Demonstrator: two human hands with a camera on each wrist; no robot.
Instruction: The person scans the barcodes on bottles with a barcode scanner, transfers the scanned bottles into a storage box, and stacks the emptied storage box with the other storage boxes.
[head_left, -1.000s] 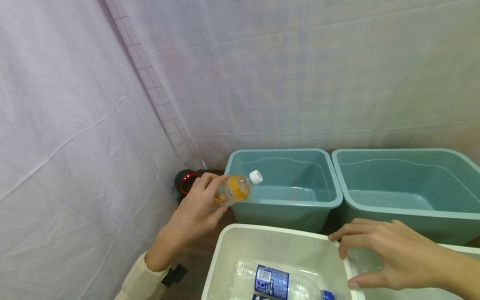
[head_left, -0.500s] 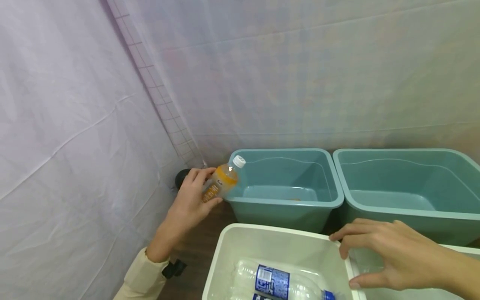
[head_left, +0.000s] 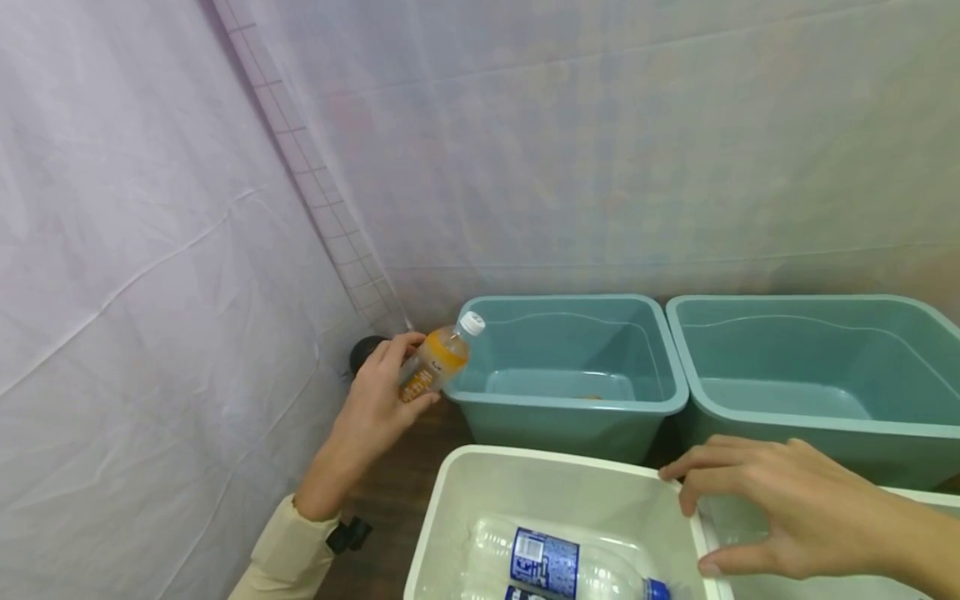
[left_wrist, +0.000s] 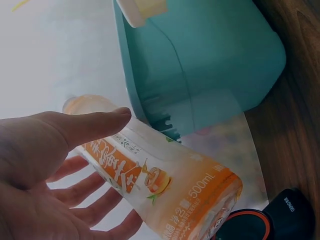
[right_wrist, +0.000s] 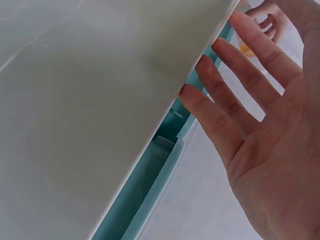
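Nearest, a white bin [head_left: 450, 508] holds a clear bottle [head_left: 558, 567] with a blue label. The right hand [head_left: 780, 508] hovers over that bin's right corner, fingers spread and relaxed, grasping nothing. Farther on, the left hand [head_left: 382, 400] grips an orange bottle [head_left: 435, 367], tilted, its white cap at the left rim of a teal bin [head_left: 570, 408]. A second teal bin [head_left: 817, 417] sits beside it on the wooden tabletop [head_left: 397, 492].

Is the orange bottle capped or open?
Capped: a white cap sits on the orange bottle that the left hand grips.
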